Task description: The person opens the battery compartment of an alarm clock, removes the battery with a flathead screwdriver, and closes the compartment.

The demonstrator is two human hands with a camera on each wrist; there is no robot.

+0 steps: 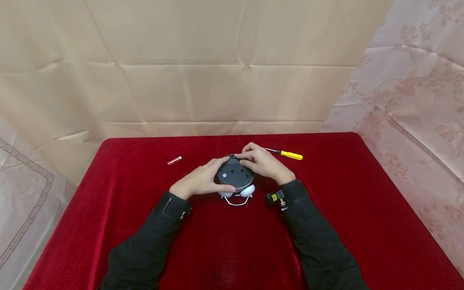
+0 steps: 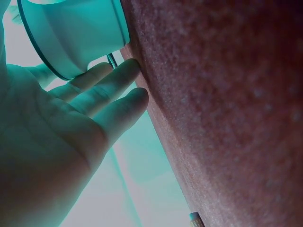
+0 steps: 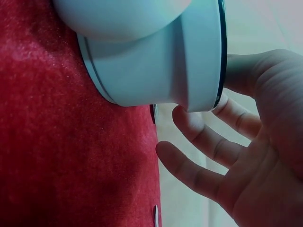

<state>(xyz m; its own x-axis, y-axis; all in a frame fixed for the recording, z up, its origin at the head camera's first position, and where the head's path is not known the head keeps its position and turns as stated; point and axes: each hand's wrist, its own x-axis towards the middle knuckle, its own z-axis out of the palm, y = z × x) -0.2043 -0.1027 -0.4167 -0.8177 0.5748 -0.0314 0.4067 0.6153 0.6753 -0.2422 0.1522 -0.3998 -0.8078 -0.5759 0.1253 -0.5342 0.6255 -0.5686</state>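
Note:
A white twin-bell alarm clock lies face down on the red cloth, its black back up and its bells and wire handle toward me. My left hand holds it from the left, thumb near the bells and forefinger at the far rim. Bent over the far right rim, my right hand has its thumb and forefinger on the back, by a dark recess-like spot partly hidden by fingertips. In the right wrist view, the other fingers curl loosely beside the white casing. The left wrist view shows the clock's side above my left fingers.
A yellow-handled screwdriver lies just beyond my right hand. Off to the left lies a small red and silver battery. Red cloth covers the table, whose far edge runs along a beige curtain.

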